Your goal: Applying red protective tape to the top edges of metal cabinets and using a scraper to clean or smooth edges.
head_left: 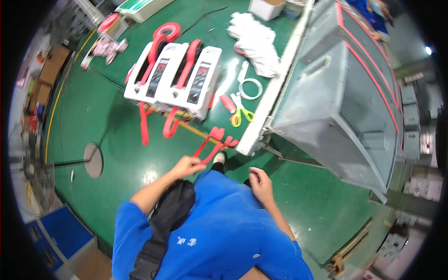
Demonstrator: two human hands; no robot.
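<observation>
Left hand (188,166) pinches red strap (211,145) off the table edge (252,140); right hand (259,183) seemingly curled empty; next, a steady pull clear.

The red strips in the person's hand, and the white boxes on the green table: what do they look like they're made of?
The red strips, pinched by the left hand, look like soft woven or plastic strapping: thin, flat, drooping limply off the table edge. The white boxes look like hard moulded plastic: smooth, slightly glossy, with rounded corners. Neither is certain from this view.

Head camera looks steeply down, wide, close.
</observation>
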